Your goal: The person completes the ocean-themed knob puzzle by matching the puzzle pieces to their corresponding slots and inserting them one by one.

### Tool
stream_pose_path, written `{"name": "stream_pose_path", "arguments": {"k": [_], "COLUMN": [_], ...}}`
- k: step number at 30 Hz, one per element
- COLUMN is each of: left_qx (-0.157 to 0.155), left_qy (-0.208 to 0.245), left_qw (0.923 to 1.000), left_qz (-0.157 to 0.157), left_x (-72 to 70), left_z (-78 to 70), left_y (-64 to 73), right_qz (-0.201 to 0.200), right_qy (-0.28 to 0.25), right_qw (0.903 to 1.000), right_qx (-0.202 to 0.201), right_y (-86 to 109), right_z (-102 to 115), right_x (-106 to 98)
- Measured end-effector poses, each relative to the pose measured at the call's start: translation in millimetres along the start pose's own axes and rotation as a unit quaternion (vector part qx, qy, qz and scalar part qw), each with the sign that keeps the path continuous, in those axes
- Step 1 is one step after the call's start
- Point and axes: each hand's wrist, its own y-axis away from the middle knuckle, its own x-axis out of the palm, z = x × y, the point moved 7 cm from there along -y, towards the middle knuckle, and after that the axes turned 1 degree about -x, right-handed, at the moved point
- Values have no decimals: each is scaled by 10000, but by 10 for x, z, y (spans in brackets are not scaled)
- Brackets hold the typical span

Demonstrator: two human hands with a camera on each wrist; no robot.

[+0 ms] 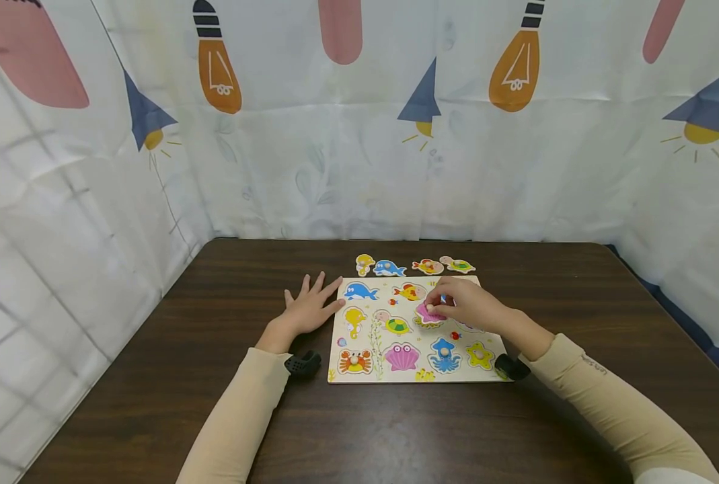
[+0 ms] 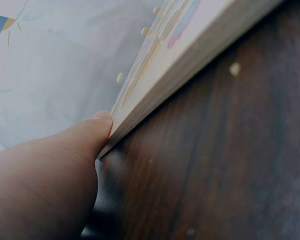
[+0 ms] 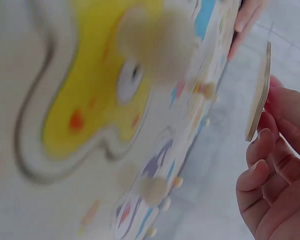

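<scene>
A pale wooden peg-puzzle board (image 1: 368, 336) with sea animals lies on the dark table. My right hand (image 1: 471, 304) pinches a pink puzzle piece (image 1: 430, 313) by its knob, above the right half of the board. The right wrist view shows this piece (image 3: 260, 97) edge-on, held apart from the board surface. My left hand (image 1: 307, 308) lies with fingers spread at the board's left edge. In the left wrist view its thumb (image 2: 97, 131) touches the board's edge (image 2: 155, 87). Knobbed crab (image 1: 356, 361), squid (image 1: 444, 355) and star (image 1: 479, 355) pieces sit in the bottom row.
Behind the board lie a yellow seahorse piece (image 1: 365, 264), a blue whale piece (image 1: 389, 269), a red and yellow fish piece (image 1: 428, 267) and a turtle piece (image 1: 458, 265). A printed curtain (image 1: 359, 168) hangs past the table's far edge.
</scene>
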Motion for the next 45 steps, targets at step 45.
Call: {"name": "stream_pose_path", "arguments": {"k": [45], "left_qx": [-27], "left_qy": [-24], "left_qw": [10000], "left_qz": [11], "left_x": [10], "left_z": [13], "left_y": [-15], "right_qz": [840], "right_qy": [503], "right_qw": [9947], "right_qx": [-328], "right_y": [-27], "right_z": [651], "right_x": [467]}}
